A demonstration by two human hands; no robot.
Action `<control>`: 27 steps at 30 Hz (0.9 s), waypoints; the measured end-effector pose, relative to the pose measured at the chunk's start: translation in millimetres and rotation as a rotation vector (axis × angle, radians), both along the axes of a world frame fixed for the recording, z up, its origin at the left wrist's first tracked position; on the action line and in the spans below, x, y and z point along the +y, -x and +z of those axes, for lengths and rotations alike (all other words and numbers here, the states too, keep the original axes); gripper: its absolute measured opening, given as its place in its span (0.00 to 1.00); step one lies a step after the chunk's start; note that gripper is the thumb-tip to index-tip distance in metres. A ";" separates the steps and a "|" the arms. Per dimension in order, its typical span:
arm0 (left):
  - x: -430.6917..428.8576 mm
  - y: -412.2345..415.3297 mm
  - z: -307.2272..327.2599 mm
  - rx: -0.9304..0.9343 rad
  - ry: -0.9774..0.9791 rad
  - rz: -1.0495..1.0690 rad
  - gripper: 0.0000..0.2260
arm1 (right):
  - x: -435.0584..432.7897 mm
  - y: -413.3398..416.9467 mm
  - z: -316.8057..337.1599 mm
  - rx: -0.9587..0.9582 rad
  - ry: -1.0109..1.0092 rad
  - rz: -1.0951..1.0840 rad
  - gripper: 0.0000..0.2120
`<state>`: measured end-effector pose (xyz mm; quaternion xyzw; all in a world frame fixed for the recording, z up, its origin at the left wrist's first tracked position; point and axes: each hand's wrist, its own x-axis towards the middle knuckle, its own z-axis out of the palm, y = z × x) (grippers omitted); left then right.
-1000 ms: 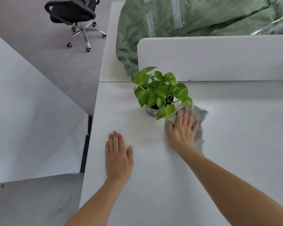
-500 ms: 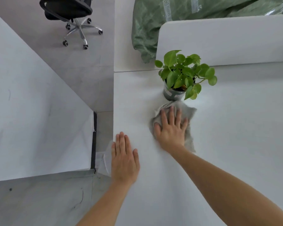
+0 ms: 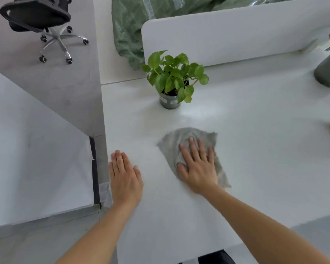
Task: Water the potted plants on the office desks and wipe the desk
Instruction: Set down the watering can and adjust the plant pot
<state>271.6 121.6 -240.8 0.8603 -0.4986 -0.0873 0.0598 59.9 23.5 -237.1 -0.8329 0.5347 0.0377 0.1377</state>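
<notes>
Grey cloth [image 3: 172, 143] and right hand [image 3: 197, 167]: drawn back from the pot [image 3: 169, 103], now apart from it. Cloth crumpled, spread on the white desk [image 3: 255, 159], pressed flat under straight, splayed fingers. Left hand [image 3: 125, 177]: laid palm-down on the desk, nothing grasped. Pot: grey, filled by a leafy green plant [image 3: 174, 77].

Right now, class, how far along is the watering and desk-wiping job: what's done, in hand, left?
Done: a sheen on the desk before the potted plant suggests that patch is wiped; watering cannot be told. In hand: the right hand presses a grey cloth flat; the left hand rests flat. Left: probably the desk's right side.
</notes>
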 end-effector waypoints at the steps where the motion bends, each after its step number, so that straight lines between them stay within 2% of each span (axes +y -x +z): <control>1: -2.9 0.3 0.8 0.008 -0.005 0.000 0.28 | 13.2 15.3 -1.7 -0.004 0.017 0.133 0.31; 3: -14.6 12.1 4.7 0.017 -0.029 -0.048 0.25 | 14.0 69.3 -0.7 0.015 0.000 0.268 0.30; 4: -22.4 21.3 6.9 0.024 -0.046 -0.084 0.26 | 6.7 99.7 0.3 0.031 -0.010 0.251 0.30; 6: -38.7 43.2 13.0 0.071 -0.094 -0.141 0.27 | -17.4 154.2 3.4 0.061 -0.001 0.064 0.32; 9: -55.7 69.7 19.7 0.097 -0.141 -0.127 0.28 | -64.5 198.5 7.5 0.123 -0.012 -0.360 0.38; 11: -71.9 72.6 28.5 0.177 -0.051 -0.072 0.26 | -92.5 198.5 9.9 0.112 -0.037 -0.582 0.39; 13: -100.4 63.0 40.9 0.354 0.098 0.036 0.26 | -110.5 191.9 10.6 0.094 -0.049 -0.668 0.38; 16: -160.9 35.5 64.5 0.723 0.221 0.219 0.38 | -124.5 189.1 5.6 0.119 -0.063 -0.649 0.38; 18: -194.5 23.7 78.3 0.803 0.187 0.216 0.42 | -133.0 192.4 4.9 0.131 -0.063 -0.602 0.39; 19: -205.8 19.6 80.4 0.819 0.179 0.211 0.40 | -136.9 193.3 6.6 0.133 -0.065 -0.569 0.39; 23: -231.9 22.4 71.3 0.842 0.259 0.213 0.22 | -155.6 199.0 9.4 0.153 -0.055 -0.462 0.41; 27: -246.8 45.5 64.1 0.861 0.274 0.175 0.22 | -165.7 201.6 8.7 0.149 -0.065 -0.420 0.41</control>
